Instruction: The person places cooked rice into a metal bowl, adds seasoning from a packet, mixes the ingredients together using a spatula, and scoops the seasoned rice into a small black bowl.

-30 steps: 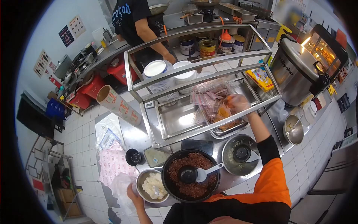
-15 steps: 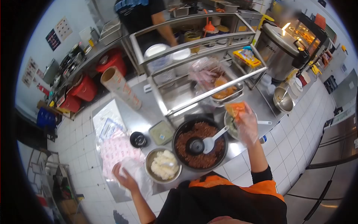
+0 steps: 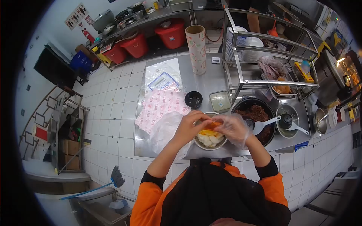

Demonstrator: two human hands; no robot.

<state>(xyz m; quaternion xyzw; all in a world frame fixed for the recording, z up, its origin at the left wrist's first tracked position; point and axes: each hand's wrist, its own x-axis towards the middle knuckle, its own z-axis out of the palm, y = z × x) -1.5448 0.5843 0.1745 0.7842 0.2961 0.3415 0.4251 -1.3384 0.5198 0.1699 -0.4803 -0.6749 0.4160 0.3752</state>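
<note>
Orange piece [image 3: 214,125] pinched between the thumb and fingertips of the bare left hand [image 3: 193,127] and of the right hand [image 3: 233,129] in its clear glove [image 3: 245,138], low over the steel bowl [image 3: 212,148]. Exact finger placement partly hidden; impossible to tell whether wrapped or bare. Keep both hands close above the white rice [image 3: 211,140], so as to catch any drip inside the rim. Part or press gently, with small fingertip moves rather than a hard pull, and aim for even cover instead of one heap. Mind the loose film of the glove, likely to snag in the pinch. Stay clear of the thin white plastic bag [image 3: 164,130] on the left and the black pan [image 3: 268,140] on the right.
</note>
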